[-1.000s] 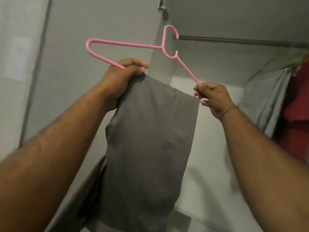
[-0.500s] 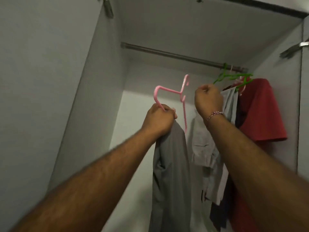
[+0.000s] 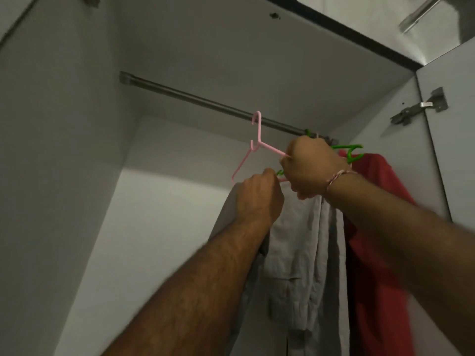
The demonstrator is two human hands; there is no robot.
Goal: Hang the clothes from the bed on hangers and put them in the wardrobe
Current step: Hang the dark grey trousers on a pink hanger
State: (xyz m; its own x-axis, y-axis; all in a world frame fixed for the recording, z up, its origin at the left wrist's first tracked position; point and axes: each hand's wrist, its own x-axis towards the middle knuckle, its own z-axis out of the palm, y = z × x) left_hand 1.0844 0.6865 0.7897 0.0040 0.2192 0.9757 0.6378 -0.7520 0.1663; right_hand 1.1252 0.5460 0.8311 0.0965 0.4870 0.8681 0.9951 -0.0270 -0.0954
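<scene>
A pink hanger (image 3: 258,140) is raised inside the wardrobe, its hook just in front of the metal rail (image 3: 195,98). A grey garment (image 3: 226,214) hangs from the hanger's lower bar, partly hidden by my left forearm. My left hand (image 3: 258,199) grips the hanger's bar together with the top of the grey garment. My right hand (image 3: 309,168) grips the hanger's right arm. Whether the hook rests on the rail I cannot tell.
On the rail's right end hang a green hanger (image 3: 352,152), a light grey garment (image 3: 303,253) and a red shirt (image 3: 377,240). The wardrobe's left wall (image 3: 64,150) and top panel (image 3: 231,47) enclose the space. A door hinge (image 3: 419,107) sits at right.
Both hands lifted the pink hanger with the grey garment up and toward the rail. My right hand has moved onto the hanger's right arm, and the view has moved closer to the rail.
</scene>
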